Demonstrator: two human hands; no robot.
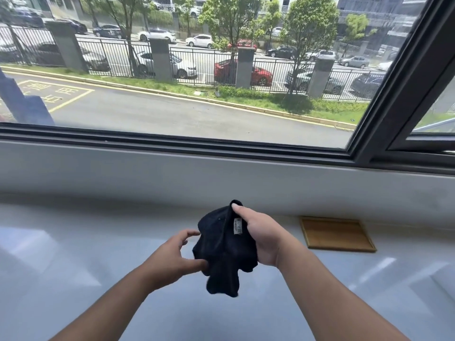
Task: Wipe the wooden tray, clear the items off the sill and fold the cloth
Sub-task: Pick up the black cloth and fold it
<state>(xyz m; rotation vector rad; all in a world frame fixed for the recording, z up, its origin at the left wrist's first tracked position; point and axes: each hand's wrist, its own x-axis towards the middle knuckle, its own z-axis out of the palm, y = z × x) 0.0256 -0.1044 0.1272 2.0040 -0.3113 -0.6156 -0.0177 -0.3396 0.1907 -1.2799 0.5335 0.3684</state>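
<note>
A dark navy cloth [225, 252] with a small white label hangs bunched in the air above the white sill [98, 254]. My right hand [263, 237] grips its upper right part, thumb pressed at the top edge. My left hand [177, 257] touches the cloth's left side, thumb at its lower edge and fingers spread near the upper fold. A flat wooden tray [337, 233] lies on the sill to the right of my right hand, with nothing on it.
A large window with a dark frame [172, 141] runs along the back of the sill, and a second pane angles off at the right. A white wall strip [172, 173] sits below the frame. Outside are a road, fence and parked cars.
</note>
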